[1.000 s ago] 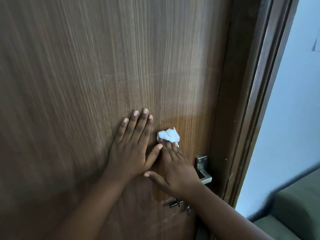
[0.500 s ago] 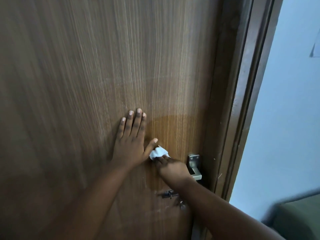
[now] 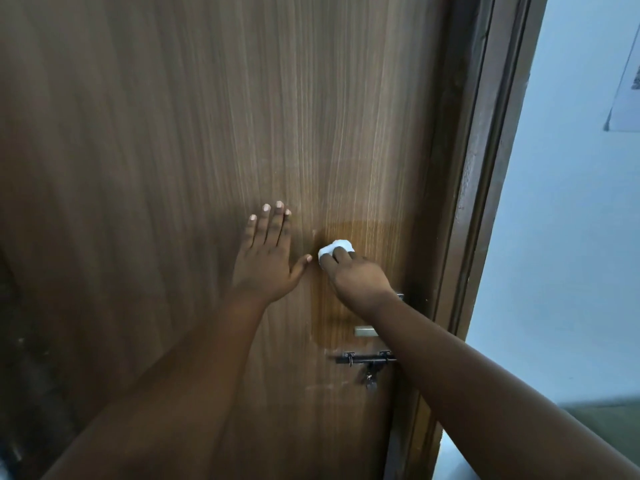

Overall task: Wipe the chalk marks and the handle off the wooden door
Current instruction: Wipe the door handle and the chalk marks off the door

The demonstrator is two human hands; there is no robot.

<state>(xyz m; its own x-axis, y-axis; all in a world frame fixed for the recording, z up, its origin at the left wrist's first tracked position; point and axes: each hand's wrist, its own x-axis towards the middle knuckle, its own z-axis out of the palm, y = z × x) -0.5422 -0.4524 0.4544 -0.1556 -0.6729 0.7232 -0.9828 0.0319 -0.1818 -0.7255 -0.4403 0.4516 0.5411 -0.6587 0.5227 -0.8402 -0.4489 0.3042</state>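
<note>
Pressing the white tissue (image 3: 335, 248) higher than before, right hand (image 3: 358, 277) is gripping it against the door (image 3: 173, 133); left hand (image 3: 266, 258) is staying flat, fingers apart.

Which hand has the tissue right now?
The right hand, nearest the handle, presses the white tissue to the door. The left hand lies flat, empty.

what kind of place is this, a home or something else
Likely a room in a home: a wooden door with a lever handle and sliding bolt, a painted wall with a pinned sheet.
</note>
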